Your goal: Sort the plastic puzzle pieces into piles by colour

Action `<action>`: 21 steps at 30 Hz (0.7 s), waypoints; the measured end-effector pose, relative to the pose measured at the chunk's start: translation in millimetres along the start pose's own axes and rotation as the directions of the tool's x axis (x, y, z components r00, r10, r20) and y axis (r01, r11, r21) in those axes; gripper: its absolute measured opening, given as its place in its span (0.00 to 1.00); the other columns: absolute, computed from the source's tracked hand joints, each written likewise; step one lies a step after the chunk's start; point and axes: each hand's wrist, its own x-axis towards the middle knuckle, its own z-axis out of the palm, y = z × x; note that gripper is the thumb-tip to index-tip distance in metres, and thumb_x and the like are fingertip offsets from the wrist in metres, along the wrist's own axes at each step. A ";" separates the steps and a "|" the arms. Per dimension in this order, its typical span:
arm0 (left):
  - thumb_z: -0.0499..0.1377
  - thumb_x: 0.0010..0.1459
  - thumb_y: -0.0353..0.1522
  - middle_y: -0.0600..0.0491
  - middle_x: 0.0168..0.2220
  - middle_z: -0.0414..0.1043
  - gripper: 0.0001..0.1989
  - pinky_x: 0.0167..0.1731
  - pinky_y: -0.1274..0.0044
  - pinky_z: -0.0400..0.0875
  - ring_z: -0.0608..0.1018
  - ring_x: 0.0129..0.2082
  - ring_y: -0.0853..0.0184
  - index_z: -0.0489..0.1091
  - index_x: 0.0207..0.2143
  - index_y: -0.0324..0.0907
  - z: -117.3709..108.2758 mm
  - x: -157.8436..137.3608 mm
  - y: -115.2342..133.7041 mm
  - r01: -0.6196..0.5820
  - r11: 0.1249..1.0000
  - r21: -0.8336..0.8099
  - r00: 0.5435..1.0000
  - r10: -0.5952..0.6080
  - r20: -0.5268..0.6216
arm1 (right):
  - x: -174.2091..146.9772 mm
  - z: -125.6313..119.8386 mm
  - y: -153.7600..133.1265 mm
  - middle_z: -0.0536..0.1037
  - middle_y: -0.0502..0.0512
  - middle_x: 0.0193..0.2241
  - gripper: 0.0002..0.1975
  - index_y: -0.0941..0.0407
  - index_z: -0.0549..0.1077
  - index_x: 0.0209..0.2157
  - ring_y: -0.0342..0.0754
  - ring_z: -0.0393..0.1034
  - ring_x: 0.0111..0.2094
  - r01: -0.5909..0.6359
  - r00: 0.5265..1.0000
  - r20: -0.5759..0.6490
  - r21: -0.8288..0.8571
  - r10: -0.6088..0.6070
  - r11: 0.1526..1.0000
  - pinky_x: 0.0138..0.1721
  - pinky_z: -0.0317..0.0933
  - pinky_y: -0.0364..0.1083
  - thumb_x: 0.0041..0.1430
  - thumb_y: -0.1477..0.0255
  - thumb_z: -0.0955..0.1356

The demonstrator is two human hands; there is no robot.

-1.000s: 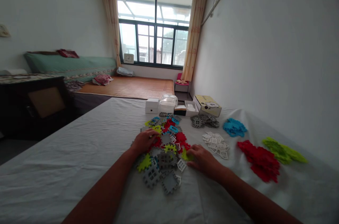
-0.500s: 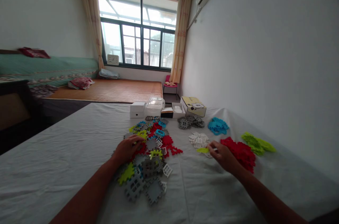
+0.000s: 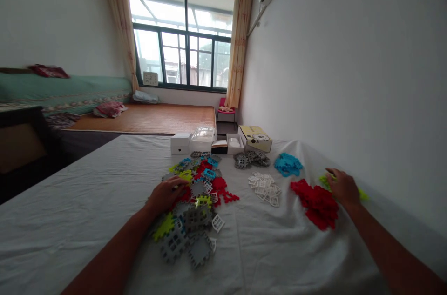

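Across goes my right hand (image 3: pixel 344 186), away from the thin white window-shaped plastic pieces (image 3: pixel 264 188) and over to the pile of lime-green toothed plastic pieces (image 3: pixel 363 195) at the far right, just beyond the red notched plastic pile (image 3: pixel 316 204)! Its fingers curl down over the lime; pinching or not, I can't tell. My left hand (image 3: pixel 169 192), fingers loosely bent, lies at the left side of the mixed-colour heap of toothed plastic plates (image 3: pixel 199 216), its grip unclear too
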 end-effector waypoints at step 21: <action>0.50 0.58 0.37 0.54 0.40 0.75 0.14 0.38 0.78 0.69 0.75 0.38 0.66 0.74 0.39 0.48 -0.6 -0.9 -0.3 -0.006 0.999 -0.052 1.000 0.006 -0.003 | -105.2 -10.0 -256.6 0.75 0.56 0.39 0.14 0.54 0.72 0.42 0.50 0.68 0.40 0.364 0.744 0.426 0.388 -0.515 0.847 0.41 0.60 0.47 0.53 0.66 0.65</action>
